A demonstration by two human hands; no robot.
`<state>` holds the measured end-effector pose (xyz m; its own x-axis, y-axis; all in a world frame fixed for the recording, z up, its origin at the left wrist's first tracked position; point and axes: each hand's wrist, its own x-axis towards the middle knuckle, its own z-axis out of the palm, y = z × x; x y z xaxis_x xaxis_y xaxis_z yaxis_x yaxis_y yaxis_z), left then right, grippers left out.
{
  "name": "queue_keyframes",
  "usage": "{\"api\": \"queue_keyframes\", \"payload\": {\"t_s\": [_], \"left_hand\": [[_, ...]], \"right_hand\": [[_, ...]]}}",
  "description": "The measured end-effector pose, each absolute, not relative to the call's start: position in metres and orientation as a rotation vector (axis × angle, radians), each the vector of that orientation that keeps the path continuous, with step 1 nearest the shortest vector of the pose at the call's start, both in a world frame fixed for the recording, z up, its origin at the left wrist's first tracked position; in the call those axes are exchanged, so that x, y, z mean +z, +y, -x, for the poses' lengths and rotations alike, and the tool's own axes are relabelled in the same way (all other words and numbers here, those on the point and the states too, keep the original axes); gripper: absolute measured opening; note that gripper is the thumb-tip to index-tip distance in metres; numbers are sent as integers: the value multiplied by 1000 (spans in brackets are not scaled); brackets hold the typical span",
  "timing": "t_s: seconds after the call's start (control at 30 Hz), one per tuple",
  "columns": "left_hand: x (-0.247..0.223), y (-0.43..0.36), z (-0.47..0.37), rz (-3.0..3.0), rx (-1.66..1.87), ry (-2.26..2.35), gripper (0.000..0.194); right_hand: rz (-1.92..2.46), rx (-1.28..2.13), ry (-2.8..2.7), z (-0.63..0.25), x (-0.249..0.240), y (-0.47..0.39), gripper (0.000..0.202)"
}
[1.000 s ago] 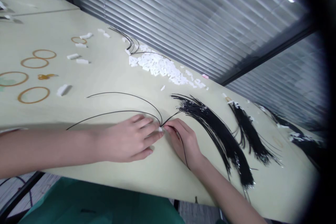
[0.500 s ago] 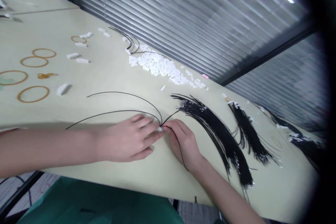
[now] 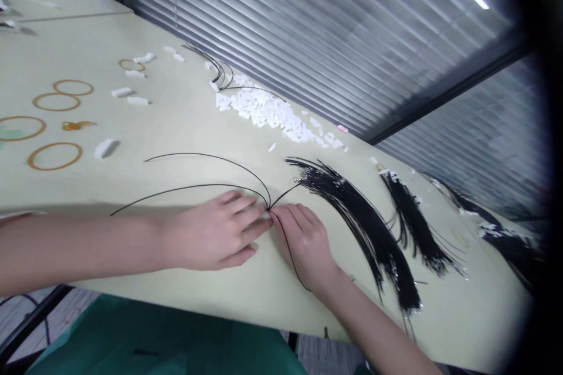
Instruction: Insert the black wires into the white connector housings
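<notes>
My left hand (image 3: 231, 229) rests low over the table, its fingertips pinching a small white connector housing (image 3: 267, 215) that is mostly hidden. Thin black wires (image 3: 206, 153) run out of that spot; two curve away to the left, and a short length reaches toward the bundle on the right. My right hand (image 3: 303, 240) meets the left at the connector, thumb and fingers closed on the end of a black wire (image 3: 288, 246) whose loose length hangs over the hand. The exact wire tip is covered by the fingers.
Right of my hands lies a thick black wire bundle (image 3: 360, 211), with a smaller bundle (image 3: 409, 222) beyond it. A heap of white housings (image 3: 268, 108) sits near the blinds (image 3: 272, 23). Rubber bands (image 3: 55, 156) and scattered white pieces (image 3: 105, 148) lie at left.
My right hand has shifted slightly left and down against the connector, and the wire hanging over it has moved a little left. My left hand has stayed almost still.
</notes>
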<state>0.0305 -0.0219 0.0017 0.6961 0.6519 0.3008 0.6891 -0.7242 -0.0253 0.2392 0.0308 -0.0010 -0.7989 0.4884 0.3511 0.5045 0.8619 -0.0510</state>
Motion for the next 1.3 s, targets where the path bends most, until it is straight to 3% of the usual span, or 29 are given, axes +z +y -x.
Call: {"api": "queue_keyframes", "payload": {"t_s": [0.3,0.47,0.73,0.9,1.07,1.3], "left_hand": [[3,-22,-30,2768,-402,-1076,47],[4,-23,-29,2738,-366,-1068,49],[4,-23,-28,2734,-362,-1074,46],[3,-23,-27,2735,-382,-1059,46],[4,-24,-27,2730,-380,-1075,46],[3,-25,-27,2726,-419,-1086,45]], "right_hand": [[828,311,-2588,-236,6,35,17],[1009,808,-2397,-235,10,41,16],[1089,1399,-1571,-266,22,79,13],[1062,1379,-1369,-300,22,119,23],[1132,1248,-1542,-310,19,129,25],[1210,612,-2147,-299,12,111,14]]}}
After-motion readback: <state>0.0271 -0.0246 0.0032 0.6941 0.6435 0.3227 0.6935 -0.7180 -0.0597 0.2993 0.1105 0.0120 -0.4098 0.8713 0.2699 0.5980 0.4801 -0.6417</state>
